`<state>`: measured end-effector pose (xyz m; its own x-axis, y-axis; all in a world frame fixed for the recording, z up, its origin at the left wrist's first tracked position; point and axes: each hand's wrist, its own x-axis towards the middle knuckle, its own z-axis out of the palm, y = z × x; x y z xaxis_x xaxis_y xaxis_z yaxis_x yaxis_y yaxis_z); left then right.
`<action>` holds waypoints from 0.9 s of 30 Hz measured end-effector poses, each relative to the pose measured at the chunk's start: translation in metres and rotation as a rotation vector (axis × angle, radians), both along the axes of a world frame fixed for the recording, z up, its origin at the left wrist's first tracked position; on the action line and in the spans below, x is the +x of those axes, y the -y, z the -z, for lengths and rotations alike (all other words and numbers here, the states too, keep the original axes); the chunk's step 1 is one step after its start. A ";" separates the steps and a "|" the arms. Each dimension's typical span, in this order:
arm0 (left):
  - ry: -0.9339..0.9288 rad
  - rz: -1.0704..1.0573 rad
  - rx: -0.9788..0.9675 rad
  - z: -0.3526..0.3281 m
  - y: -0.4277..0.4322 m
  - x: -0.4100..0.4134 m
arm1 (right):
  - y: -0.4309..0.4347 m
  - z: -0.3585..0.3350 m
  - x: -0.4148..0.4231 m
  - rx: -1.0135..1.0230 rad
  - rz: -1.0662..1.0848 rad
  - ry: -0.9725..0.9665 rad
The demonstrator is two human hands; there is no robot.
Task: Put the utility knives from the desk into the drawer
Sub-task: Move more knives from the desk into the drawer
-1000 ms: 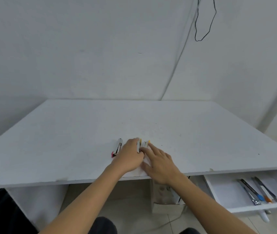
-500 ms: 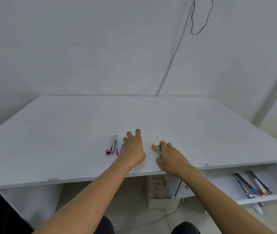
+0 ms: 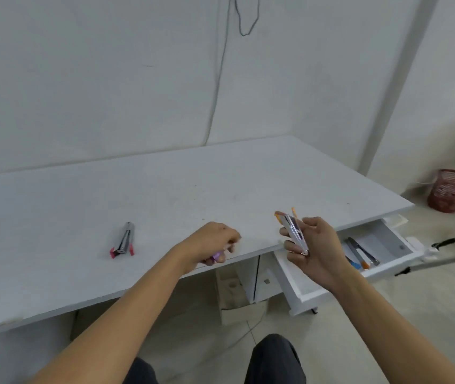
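Orange-tipped knives [image 3: 293,230] now lifted off desk [image 3: 165,189]

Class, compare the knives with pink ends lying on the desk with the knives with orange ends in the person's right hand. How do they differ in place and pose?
The pink-ended knives lie flat on the desk, untouched; the orange-ended knives are lifted clear of it, gripped in the right hand. The pink ends point toward the person, the orange ends away. Both are slim, silvery bundles.

Two pink-ended knives [image 3: 123,240] lie on the desk [image 3: 165,195]. One open drawer [image 3: 387,239] holds about three more. One red basket [image 3: 449,194] stands alone
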<state>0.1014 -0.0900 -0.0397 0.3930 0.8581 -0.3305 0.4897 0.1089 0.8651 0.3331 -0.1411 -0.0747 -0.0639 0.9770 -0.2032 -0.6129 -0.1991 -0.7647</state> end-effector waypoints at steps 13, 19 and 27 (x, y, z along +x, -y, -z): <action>-0.087 0.206 -0.128 0.074 0.033 0.160 | 0.023 0.048 0.118 -0.089 0.001 1.755; -0.120 0.107 -0.074 0.084 0.018 0.190 | -0.027 0.074 0.104 -0.209 -0.246 1.813; -0.102 0.032 -0.109 0.099 0.004 0.216 | -0.033 0.071 0.134 -0.253 0.066 1.871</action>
<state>0.3169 -0.0939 -0.1386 0.3793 0.8024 -0.4609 0.5792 0.1826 0.7945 0.4668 -0.1078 -0.1461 0.4114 0.9082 -0.0771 0.8506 -0.4129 -0.3255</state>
